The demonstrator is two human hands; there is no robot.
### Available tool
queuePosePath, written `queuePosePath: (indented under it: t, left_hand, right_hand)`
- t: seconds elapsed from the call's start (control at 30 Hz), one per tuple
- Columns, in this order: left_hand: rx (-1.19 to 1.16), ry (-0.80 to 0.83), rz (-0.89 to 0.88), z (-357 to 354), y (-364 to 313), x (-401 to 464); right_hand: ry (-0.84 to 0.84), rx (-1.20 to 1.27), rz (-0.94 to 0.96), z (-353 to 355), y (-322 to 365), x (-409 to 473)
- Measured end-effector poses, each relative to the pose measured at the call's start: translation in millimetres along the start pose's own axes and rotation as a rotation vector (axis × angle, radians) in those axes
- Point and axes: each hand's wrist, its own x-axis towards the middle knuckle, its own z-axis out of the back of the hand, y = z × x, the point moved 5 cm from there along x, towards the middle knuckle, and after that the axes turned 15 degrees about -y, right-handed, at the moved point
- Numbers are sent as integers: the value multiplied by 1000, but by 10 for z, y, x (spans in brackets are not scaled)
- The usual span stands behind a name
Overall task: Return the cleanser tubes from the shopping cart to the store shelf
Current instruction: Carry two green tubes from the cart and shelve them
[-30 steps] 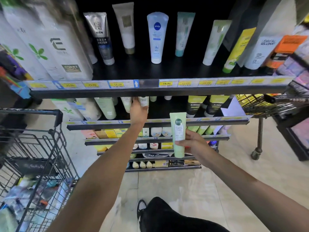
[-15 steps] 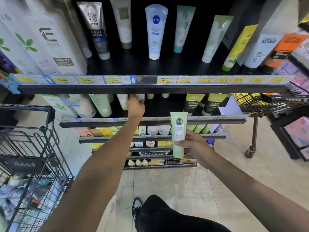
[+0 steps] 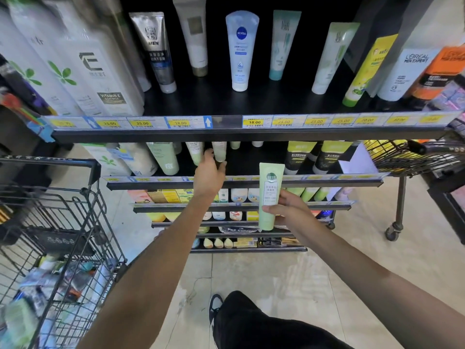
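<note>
While the pale green cleanser tube [image 3: 270, 195] waits upright in the right hand [image 3: 289, 210], thumb across its label and fingers [image 3: 283, 197] wrapped behind, it hangs out in front of the store shelf [image 3: 246, 183], near side of the second tier's edge, right of centre. That grip matches a second ago: same pinch, same spot. The action is on the left! The left hand [image 3: 208, 175] has pushed further in under the top shelf and now has its fingers [image 3: 212, 161] curled round a second green tube [image 3: 219, 152] standing on the second tier, where a second ago it was only just arriving at that row. My read: one tube is being stood into its place among the matching green ones, and the waiting tube goes in next, probably in the dark gap just right of it. Further left and near, the shopping cart [image 3: 50, 197] sits with a blurred jumble in its basket; whether more cleanser tubes are in there, I cannot tell. Up top, the price strip [image 3: 254, 121] runs across.
</note>
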Motion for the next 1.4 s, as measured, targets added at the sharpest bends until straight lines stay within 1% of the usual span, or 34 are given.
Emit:
queuePosePath:
  t: [0.13, 0.23, 0.3, 0.5, 0.67, 0.83, 1.0, 1.1, 1.4]
  left_hand:
    - [326, 129, -305, 128, 225, -62]
    - [470, 232, -405, 185, 453, -18]
    - [497, 273, -439, 196, 491, -16]
    - [505, 270, -357, 184, 482, 25]
    - [507, 260, -353, 143, 534, 52]
    - [526, 257, -374, 116, 549, 61]
    - [546, 252, -385, 119, 526, 63]
    - [546, 251, -377, 104, 547, 67]
    - [552, 265, -346, 65, 576, 73]
  right_hand:
    - [-59, -35, 70, -144, 188, 148]
    - [-83, -92, 183, -300, 371, 291]
    - [-115, -115, 239, -392, 487, 374]
    - [-166, -194, 337, -622, 654, 726]
    - [-197, -259, 328, -728, 601, 1028]
    - [-218, -380, 307, -783, 467, 1371]
    - [-217, -486, 316, -826, 561, 1615]
    - [-244, -545, 316, -849, 564, 1712]
    - [-303, -515, 321, -893, 527, 1828]
